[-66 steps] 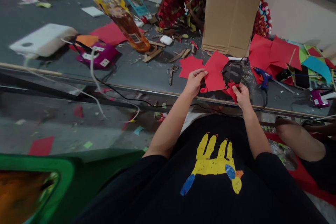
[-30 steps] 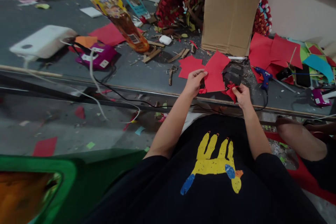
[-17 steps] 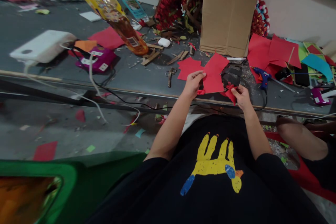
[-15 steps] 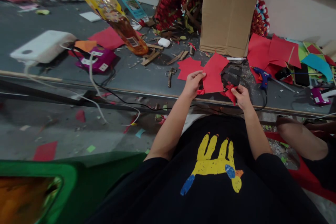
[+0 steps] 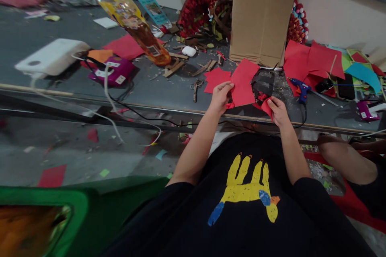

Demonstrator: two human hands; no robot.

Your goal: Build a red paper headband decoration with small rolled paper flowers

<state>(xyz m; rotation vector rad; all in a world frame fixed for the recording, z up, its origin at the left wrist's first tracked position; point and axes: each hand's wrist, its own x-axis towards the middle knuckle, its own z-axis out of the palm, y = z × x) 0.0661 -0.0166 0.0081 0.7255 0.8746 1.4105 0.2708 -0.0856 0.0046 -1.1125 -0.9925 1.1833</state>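
L hand (image 5: 221, 98) has the left edge of a lg. red sheet (image 5: 243, 82) pinched btwn thumb and fingers; the sheet is right in front of me, over the front part of the dark table (image 5: 169, 92), though I can't tell if it rests on it. R hand (image 5: 277, 111) grips a sm. red piece (image 5: 267, 108) btwn thumb and fingertips, near the table's front edge, apart from the sheet. Just left of the sheet: a jagged red paper (image 5: 217, 78). Right of R hand: a blue glue gun (image 5: 301, 88), w/ red papers (image 5: 313, 60) piled behind it. Back of the sheet, a tall cardboard box (image 5: 262, 16) stands upright, w/ red tufted stuff (image 5: 194, 12) to its left. Farther left, a sm. white case (image 5: 189, 51), then a yellow-capped bottle (image 5: 132, 20) holding amber liquid, a purple power strip (image 5: 116, 71) w/ cords, and a white box (image 5: 52, 58). Lower left, a green bin (image 5: 75, 204); far right, another person's bare leg (image 5: 346, 156).
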